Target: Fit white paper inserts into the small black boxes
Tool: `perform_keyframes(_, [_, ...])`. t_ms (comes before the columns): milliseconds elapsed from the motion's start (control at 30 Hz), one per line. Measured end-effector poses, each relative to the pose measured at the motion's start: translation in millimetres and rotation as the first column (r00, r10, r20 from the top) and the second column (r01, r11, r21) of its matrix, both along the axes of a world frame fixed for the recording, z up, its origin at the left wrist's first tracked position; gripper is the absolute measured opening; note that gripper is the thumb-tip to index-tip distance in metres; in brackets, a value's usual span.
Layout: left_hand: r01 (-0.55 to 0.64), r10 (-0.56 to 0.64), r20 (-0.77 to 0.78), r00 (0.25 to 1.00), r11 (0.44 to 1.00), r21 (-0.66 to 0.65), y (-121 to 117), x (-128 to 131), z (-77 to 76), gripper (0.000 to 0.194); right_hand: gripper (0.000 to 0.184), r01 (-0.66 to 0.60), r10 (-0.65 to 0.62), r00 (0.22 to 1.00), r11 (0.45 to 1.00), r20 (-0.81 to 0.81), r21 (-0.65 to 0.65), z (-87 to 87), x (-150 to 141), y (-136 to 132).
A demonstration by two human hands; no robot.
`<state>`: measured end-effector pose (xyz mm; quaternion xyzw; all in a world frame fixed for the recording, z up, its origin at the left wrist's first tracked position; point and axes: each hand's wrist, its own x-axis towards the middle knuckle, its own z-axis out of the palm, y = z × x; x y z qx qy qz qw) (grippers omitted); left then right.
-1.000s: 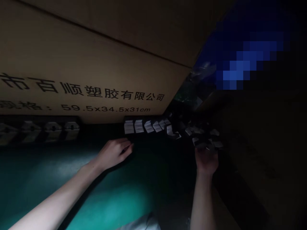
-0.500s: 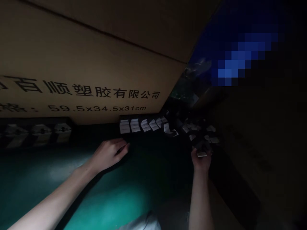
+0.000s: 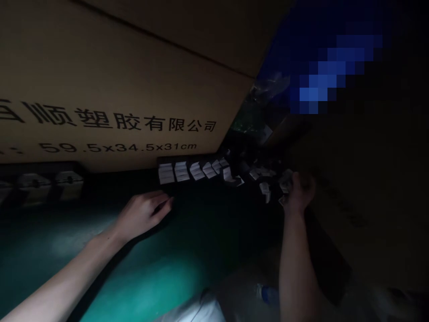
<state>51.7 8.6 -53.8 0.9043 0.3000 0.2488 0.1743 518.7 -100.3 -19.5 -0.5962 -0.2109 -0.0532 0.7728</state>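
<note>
The scene is very dark. My left hand [image 3: 145, 211] rests on the green table [image 3: 161, 277], fingers loosely curled and pinched together, just below a row of small white parts [image 3: 191, 171] lined up on a dark tray. My right hand [image 3: 299, 191] is raised at the right, closed over the loose pile of small white parts [image 3: 264, 179]. What its fingers hold is too dim to name.
A large cardboard box [image 3: 110, 89] with printed black characters and "59.5x34.5x31cm" stands behind the tray. More pale parts [image 3: 50, 184] sit in a dark tray at the left. A blurred blue patch [image 3: 321, 76] is at the upper right. A clear plastic bag [image 3: 241, 295] lies near me.
My right hand has lifted and moved right and farther away, into the loose pile. The view has drifted right, so the box and tray sit further left. My left hand has kept its place on the table.
</note>
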Motion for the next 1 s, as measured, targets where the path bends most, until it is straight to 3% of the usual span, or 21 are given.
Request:
perform_keyframes(133, [-0.002, 0.002, 0.011, 1.000, 1.000, -0.010, 0, 0, -0.4, 0.055, 0.063, 0.134, -0.116, 0.968, 0.989, 0.224, -0.064, 27.3, 16, 19])
perform_keyframes(233, [-0.006, 0.006, 0.018, 1.000, 1.000, 0.000, -2, 0, 1.3, 0.053, 0.050, 0.189, -0.133, 0.918, 0.975, 0.374, -0.115, 36.7, -3, 24])
perform_keyframes(333, [-0.001, 0.001, 0.011, 1.000, 1.000, -0.005, -4, 2, 5.4, 0.049, 0.044, 0.076, 0.052, 0.892, 0.962, 0.449, -0.263, 32.6, -58, 22])
perform_keyframes(433, [0.021, -0.021, -0.027, 0.999, 1.000, -0.023, -7, 3, 8.7, 0.047, 0.037, -0.149, 0.408, 0.781, 0.857, 0.472, -0.494, 27.4, -134, 22])
perform_keyframes(500, [0.040, -0.042, -0.077, 0.996, 0.999, -0.037, -9, 3, 7.5, 0.042, 0.025, -0.309, 0.614, 0.635, 0.758, 0.469, -0.575, 30.8, -187, 28])
perform_keyframes(567, [0.044, -0.049, -0.101, 0.994, 0.998, -0.053, -10, 3, 2.5, 0.031, 0.015, -0.437, 0.793, 0.418, 0.603, 0.443, -0.667, 39.9, -236, 40])
perform_keyframes(667, [0.038, -0.040, -0.043, 0.998, 0.998, -0.057, -10, 1, -7.0, 0.023, 0.019, -0.424, 0.870, 0.199, 0.491, 0.450, -0.761, 56.0, -298, 70])
perform_keyframes(767, [0.052, -0.055, -0.045, 0.998, 0.997, -0.053, -10, 0, -8.9, 0.029, 0.031, -0.314, 0.874, 0.083, 0.479, 0.479, -0.820, 62.2, -344, 106])
perform_keyframes(867, [0.054, -0.057, -0.056, 0.997, 0.997, -0.060, -11, 1, -2.7, 0.028, 0.031, -0.222, 0.890, 0.003, 0.444, 0.455, -0.868, 54.9, -372, 136])
perform_keyframes(1000, [0.072, -0.070, 0.021, 0.997, 0.994, -0.081, -13, 1, -0.2, 0.023, 0.019, -0.199, 0.919, 0.006, 0.388, 0.395, -0.900, 38.8, -392, 152])
